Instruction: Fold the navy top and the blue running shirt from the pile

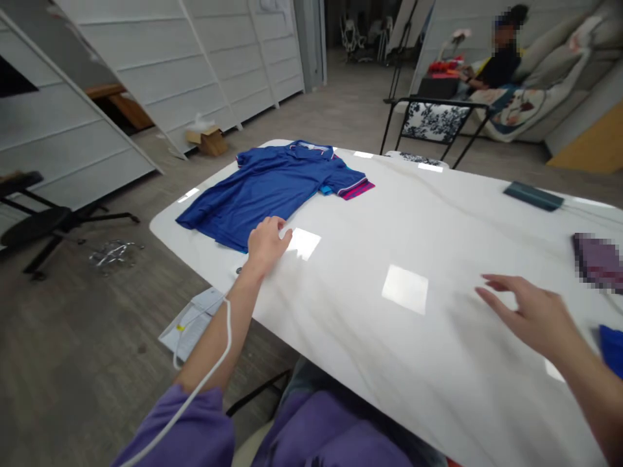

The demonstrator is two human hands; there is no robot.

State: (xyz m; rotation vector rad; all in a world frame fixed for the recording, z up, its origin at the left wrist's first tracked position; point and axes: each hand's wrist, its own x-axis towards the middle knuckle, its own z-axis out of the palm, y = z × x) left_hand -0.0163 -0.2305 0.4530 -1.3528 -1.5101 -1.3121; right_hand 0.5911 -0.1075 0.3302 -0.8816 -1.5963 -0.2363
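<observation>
A blue short-sleeved polo shirt (272, 185) lies spread on the white table (360, 240), its collar toward the far edge. Under its right sleeve, the edge of a pink-striped cloth (357, 189) shows. My left hand (267, 245) is at the shirt's near hem, fingers slightly curled and apart, with nothing visible in it; whether it touches the fabric I cannot tell. Over the right part of the table my right hand (525, 308) hovers, thumb and fingers apart and holding nothing. Part of another blue cloth (612, 347) shows at the right edge of the view.
A dark green case (534, 196) and a purple item (598, 259) lie on the table's right side. A white cable (226, 337) runs along my left arm. Beyond the table stand a black-framed chair (433, 123) and a seated person (503, 61). A cardboard box (209, 141) sits on the floor.
</observation>
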